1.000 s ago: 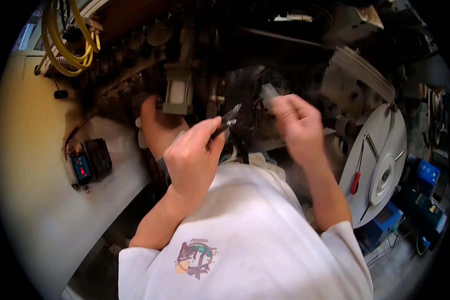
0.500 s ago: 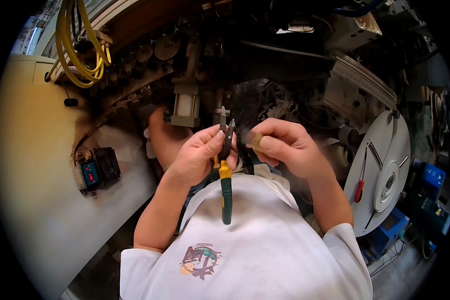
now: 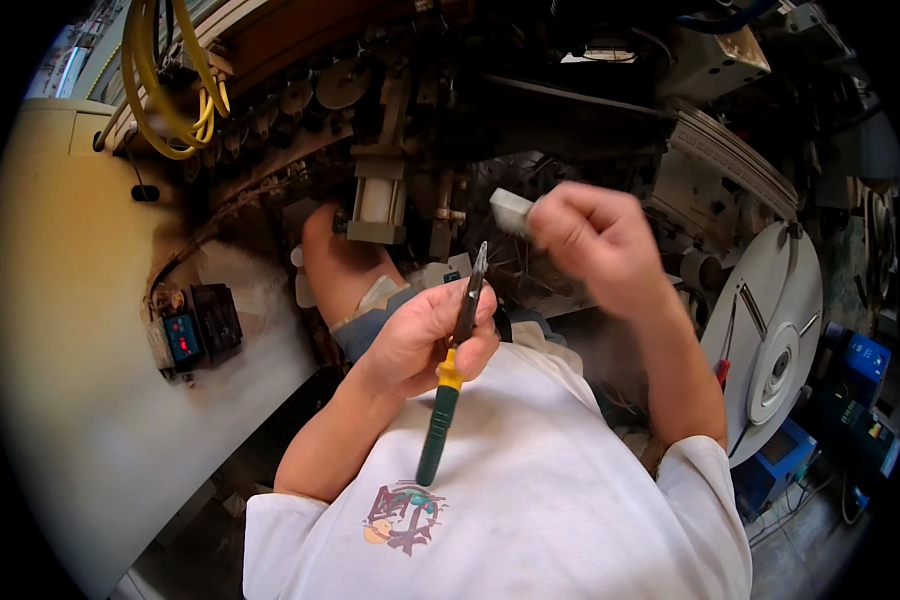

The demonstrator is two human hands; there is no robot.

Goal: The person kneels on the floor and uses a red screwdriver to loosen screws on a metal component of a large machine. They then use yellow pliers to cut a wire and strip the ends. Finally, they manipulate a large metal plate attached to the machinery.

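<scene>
My left hand point(image 3: 410, 338) grips a pair of long-nose pliers point(image 3: 438, 425) near the pivot. The metal tips point up and away from me, and the green-and-yellow handle hangs down over my shirt. Farther out and to the right, my right hand point(image 3: 602, 240) is closed and blurred by motion. It pinches a small pale grey, block-like piece point(image 3: 511, 208), whose exact kind I cannot make out. The piece is apart from the plier tips. Beyond both hands stands the dark machine, with a metal cylinder point(image 3: 376, 203) on it.
On the left is a pale cabinet top point(image 3: 80, 330) with a small box with a red display point(image 3: 181, 340). At right, a large white reel point(image 3: 760, 390) has a red-handled screwdriver point(image 3: 725, 365) by it. Yellow hoses point(image 3: 155, 120) hang at upper left.
My right hand has moved up and away from the left hand, and the pale piece now shows clearly. My left hand has shifted slightly right and nearer me, tilting the pliers.
</scene>
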